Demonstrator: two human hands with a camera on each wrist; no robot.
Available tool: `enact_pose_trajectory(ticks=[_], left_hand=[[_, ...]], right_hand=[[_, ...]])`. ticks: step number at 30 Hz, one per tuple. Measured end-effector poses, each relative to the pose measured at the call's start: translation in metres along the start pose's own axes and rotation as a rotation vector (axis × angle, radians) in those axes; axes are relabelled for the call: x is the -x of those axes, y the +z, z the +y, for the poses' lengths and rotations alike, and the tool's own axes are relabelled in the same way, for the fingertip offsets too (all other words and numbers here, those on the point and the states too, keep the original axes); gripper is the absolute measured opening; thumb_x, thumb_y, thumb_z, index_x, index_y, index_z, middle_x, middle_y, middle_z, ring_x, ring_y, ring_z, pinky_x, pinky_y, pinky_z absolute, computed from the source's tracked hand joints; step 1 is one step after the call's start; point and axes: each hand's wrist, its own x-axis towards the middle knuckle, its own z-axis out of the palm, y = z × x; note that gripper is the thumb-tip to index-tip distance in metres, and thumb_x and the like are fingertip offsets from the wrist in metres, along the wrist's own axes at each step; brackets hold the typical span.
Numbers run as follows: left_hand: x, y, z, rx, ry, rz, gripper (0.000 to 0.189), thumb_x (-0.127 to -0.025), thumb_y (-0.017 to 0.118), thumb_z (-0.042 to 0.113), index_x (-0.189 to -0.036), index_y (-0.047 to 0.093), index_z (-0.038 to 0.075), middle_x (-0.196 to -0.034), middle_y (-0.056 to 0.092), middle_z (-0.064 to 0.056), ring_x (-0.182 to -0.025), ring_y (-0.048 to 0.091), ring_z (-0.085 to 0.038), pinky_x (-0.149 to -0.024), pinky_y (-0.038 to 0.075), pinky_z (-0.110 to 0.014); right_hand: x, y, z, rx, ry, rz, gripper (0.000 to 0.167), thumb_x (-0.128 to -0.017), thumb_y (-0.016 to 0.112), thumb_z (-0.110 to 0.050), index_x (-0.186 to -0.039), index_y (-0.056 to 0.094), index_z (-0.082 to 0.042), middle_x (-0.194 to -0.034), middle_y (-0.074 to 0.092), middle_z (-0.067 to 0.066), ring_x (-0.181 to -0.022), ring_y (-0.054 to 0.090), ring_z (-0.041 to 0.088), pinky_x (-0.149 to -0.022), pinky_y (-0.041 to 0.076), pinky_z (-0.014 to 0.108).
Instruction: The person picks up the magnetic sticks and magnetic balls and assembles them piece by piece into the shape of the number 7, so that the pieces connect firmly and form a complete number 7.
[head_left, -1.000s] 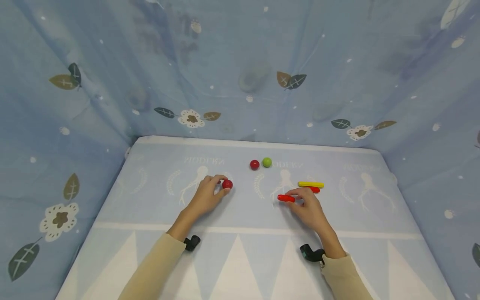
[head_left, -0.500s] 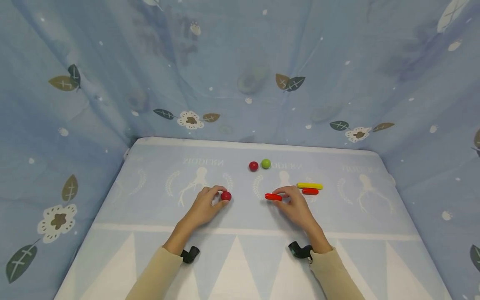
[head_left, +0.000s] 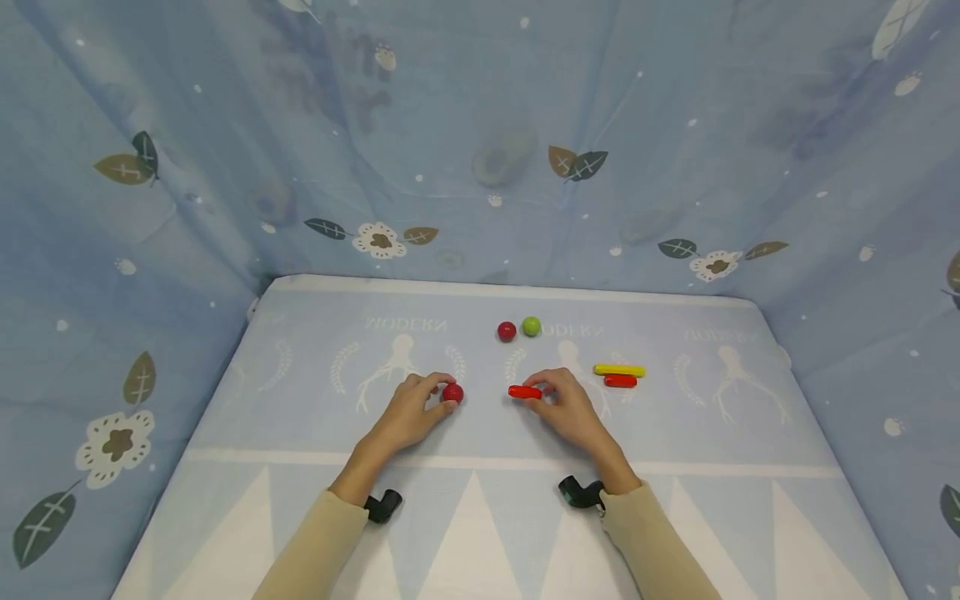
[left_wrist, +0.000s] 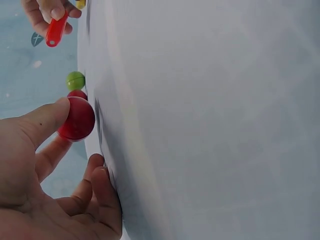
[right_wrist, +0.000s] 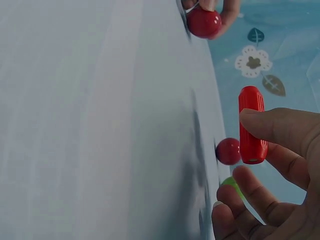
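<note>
My left hand (head_left: pixel 407 414) pinches a glossy red ball (head_left: pixel 452 393) between thumb and fingers. In the left wrist view the thumb tip lies on the near side of that ball (left_wrist: pixel 80 120), while the lower fingers curl beside the cloth. To the right, my right hand (head_left: pixel 567 410) holds a short red ridged cylinder (head_left: pixel 524 392), its far end pointing toward the left hand. The right wrist view shows the thumb across the middle of the ridged cylinder (right_wrist: pixel 252 142), held above the table. One small hole shows in its end in the left wrist view.
A second red ball (head_left: pixel 507 332) and a green ball (head_left: pixel 531 326) rest side by side at the back of the cloth-covered table (head_left: pixel 315 300). On the right, a yellow stick (head_left: pixel 618 370) lies against a shorter red cylinder (head_left: pixel 620 382). Blue patterned curtain (head_left: pixel 465 125) encloses the table's back and sides.
The right hand has carried the red ridged cylinder leftward, closer to the left hand. My left hand has drawn the red ball slightly toward me, then stayed nearly still.
</note>
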Motion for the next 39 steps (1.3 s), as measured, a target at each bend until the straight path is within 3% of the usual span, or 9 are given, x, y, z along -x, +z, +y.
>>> enact_pose_trajectory(ticks=[14,24,32,39], left_hand=[[-0.003,0.003,-0.002,-0.025,-0.013,-0.004,0.037,-0.094,0.073,0.027,-0.130,0.063,0.021,-0.110,0.056,-0.008,-0.099,0.050,-0.025,-0.081,0.045,-0.044],[-0.004,0.001,-0.002,-0.042,-0.020,-0.028,0.038,-0.096,0.071,0.027,-0.132,0.062,0.021,-0.109,0.055,-0.010,-0.098,0.050,-0.026,-0.079,0.045,-0.044],[-0.010,0.000,-0.003,-0.064,0.019,-0.020,0.038,-0.096,0.070,0.026,-0.132,0.061,0.018,-0.106,0.057,-0.013,-0.091,0.053,-0.026,-0.075,0.045,-0.042],[-0.016,-0.004,-0.001,-0.079,-0.002,-0.043,0.040,-0.097,0.069,0.026,-0.134,0.059,0.018,-0.104,0.056,-0.012,-0.089,0.053,-0.024,-0.072,0.045,-0.040]], right_hand=[[-0.016,0.022,-0.010,-0.015,0.000,-0.042,0.020,-0.087,0.079,-0.008,-0.105,0.073,-0.014,-0.106,0.061,0.003,-0.093,0.054,0.025,-0.080,0.046,0.039],[-0.026,0.038,-0.016,0.009,-0.046,-0.068,0.017,-0.087,0.079,-0.009,-0.103,0.073,-0.013,-0.103,0.061,0.002,-0.092,0.055,0.023,-0.080,0.048,0.038],[-0.031,0.044,-0.021,0.029,-0.046,-0.069,0.017,-0.087,0.079,-0.010,-0.103,0.073,-0.014,-0.101,0.059,0.004,-0.092,0.054,0.024,-0.080,0.046,0.038],[-0.039,0.046,-0.024,0.069,-0.046,-0.080,0.017,-0.087,0.079,-0.010,-0.102,0.073,-0.013,-0.099,0.059,0.004,-0.091,0.053,0.024,-0.079,0.046,0.037]])
